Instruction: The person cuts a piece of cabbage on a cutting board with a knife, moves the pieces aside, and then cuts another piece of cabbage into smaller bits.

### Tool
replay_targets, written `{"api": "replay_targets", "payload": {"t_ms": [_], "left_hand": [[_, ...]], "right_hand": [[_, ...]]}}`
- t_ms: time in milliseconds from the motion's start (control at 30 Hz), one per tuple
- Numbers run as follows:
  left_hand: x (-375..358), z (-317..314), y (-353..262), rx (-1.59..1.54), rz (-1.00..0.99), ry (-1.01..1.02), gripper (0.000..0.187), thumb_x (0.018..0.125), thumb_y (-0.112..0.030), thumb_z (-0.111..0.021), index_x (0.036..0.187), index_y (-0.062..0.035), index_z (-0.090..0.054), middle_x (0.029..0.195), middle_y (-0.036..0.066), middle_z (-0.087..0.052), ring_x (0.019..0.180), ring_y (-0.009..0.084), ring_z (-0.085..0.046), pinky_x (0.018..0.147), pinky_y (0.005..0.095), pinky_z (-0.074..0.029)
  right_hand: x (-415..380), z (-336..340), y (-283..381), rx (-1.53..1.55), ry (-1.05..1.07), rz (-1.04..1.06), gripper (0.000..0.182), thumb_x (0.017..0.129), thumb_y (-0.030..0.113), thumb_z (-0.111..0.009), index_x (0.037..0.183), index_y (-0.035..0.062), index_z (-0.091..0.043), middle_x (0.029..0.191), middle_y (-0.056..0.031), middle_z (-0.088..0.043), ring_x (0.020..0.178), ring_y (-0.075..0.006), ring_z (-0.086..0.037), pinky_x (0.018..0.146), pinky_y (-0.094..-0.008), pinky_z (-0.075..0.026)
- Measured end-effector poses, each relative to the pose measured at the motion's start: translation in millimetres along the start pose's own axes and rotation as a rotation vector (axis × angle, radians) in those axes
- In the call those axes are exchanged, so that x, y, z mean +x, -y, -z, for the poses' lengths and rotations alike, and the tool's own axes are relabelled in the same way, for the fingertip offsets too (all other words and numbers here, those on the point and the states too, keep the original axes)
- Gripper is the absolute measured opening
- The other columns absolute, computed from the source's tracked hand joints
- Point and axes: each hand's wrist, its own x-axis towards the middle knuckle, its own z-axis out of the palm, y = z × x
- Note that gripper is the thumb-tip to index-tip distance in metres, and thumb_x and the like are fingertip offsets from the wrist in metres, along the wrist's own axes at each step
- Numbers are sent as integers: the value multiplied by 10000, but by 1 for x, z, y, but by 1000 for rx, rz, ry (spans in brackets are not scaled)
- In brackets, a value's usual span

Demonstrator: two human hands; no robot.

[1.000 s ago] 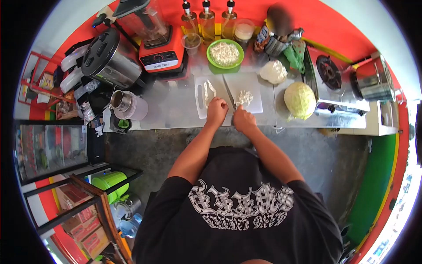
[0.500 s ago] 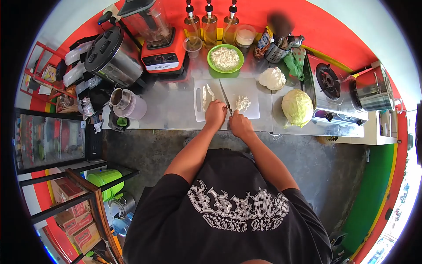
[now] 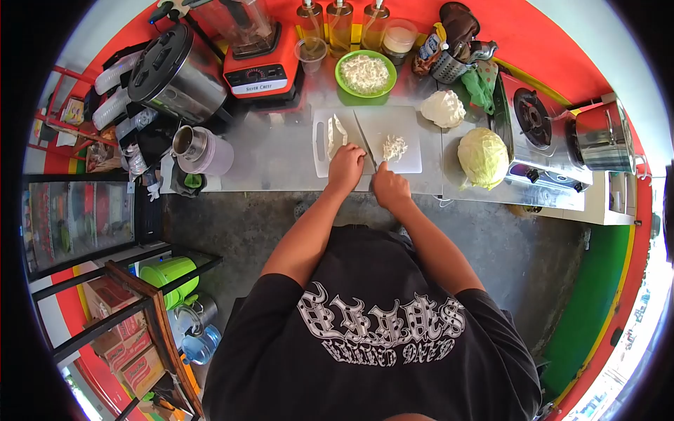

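Note:
A white cutting board (image 3: pixel 404 163) lies near the counter's front edge. My right hand (image 3: pixel 391 187) is closed round the handle of a knife (image 3: pixel 362 132), whose blade points away from me across the board. Left of the blade, my left hand (image 3: pixel 346 167) is closed with its fingertips down on the board; what it holds, if anything, is hidden. Pale cut strips (image 3: pixel 340 128) lie beyond it. On the right part of the board is a small heap of white shreds (image 3: pixel 394 147). A green bowl (image 3: pixel 366 93) behind the board holds more shreds.
A whole cabbage (image 3: pixel 483 158) and a cut white piece (image 3: pixel 443 109) sit right of the board. Farther right is a gas stove (image 3: pixel 531 119) with a pot. Behind stand a red blender (image 3: pixel 261 81) and bottles. A pink-white jug (image 3: pixel 210 153) stands left.
The view has shifted, so the counter and its objects appear slightly higher and the board a little to the right. Both hands remain at the board, with the knife still in my right hand.

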Motion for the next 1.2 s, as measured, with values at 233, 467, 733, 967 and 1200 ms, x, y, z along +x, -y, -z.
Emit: {"api": "replay_targets", "payload": {"t_ms": [233,467,733,967,1200], "left_hand": [[-5,10,1,30,-78,-17,138,872,-119,-649,970,-96,-743,984,62,-642,1054,309,-553,965,452,-406],[-8,5,11,29,-142,-52,165,892,-145,-658,1050,-143,-704,1014,46,-597,1068,293,-526,941,450,-394],[-8,5,12,-19,-106,-62,183,888,-165,-669,1054,-95,-700,1045,63,-618,1082,313,-531,970,453,-393],[-9,6,15,-60,-144,-67,158,899,-139,-660,1023,-53,-708,1007,105,-657,1039,341,-570,962,439,-424],[-12,9,21,-130,-207,-78,135,895,-30,-614,1008,-21,-689,1021,110,-638,1045,343,-572,936,452,-458]], "right_hand": [[-8,20,12,-119,17,13,273,943,140,-569,1159,-20,-519,1029,-215,-748,992,-353,-742,844,-433,-589],[1,14,9,-126,12,45,254,940,152,-568,1131,-12,-537,1025,-215,-749,986,-352,-744,845,-431,-589],[-8,6,17,-144,-1,18,233,942,147,-557,1117,-5,-542,1009,-212,-753,974,-348,-748,832,-428,-591],[0,20,18,-142,-11,37,218,946,138,-543,1112,-5,-533,985,-200,-758,940,-343,-755,829,-432,-590],[-2,4,18,-110,-7,5,224,921,128,-579,1097,-5,-544,974,-216,-753,946,-341,-753,822,-435,-592]]}}
